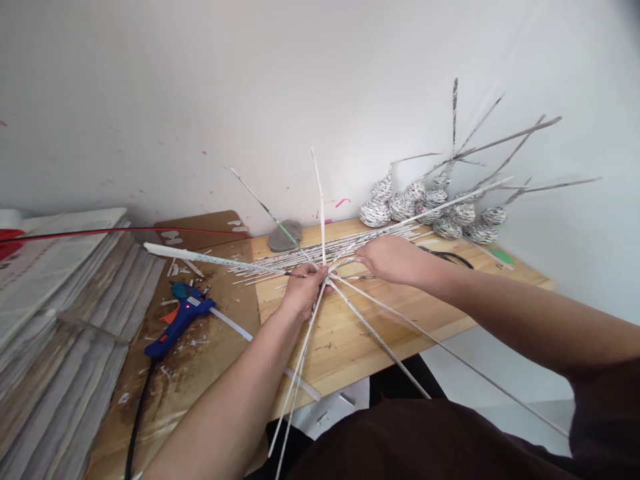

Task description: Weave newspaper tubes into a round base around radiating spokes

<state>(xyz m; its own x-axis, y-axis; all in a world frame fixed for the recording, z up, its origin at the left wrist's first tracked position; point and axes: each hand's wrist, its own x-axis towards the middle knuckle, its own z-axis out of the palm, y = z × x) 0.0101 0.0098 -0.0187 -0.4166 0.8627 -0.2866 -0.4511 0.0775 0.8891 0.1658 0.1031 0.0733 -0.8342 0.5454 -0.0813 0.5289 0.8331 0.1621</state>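
Observation:
Several thin rolled-paper tubes (pixel 321 200) cross at one centre and fan out in all directions above the wooden board. My left hand (pixel 304 291) is closed around that centre, thumb on top, so the crossing itself is partly hidden. To the right of it, my right hand (pixel 384 259) pinches a paper tube (pixel 345 261) that bends out from the centre. One long white tube (pixel 460 198) extends past my right hand toward the upper right. Other tubes (pixel 373 330) slant down toward my lap. Behind both hands lies a row of loose paper tubes (pixel 250 272).
Woven paper gourds (pixel 375 213) with protruding tubes stand at the back right by the wall. A blue glue gun (pixel 180 321) lies on the left, near a tall newspaper stack (pixel 65 333). A grey stone (pixel 284 237) sits at the back; a black cable (pixel 453 257) curls on the right.

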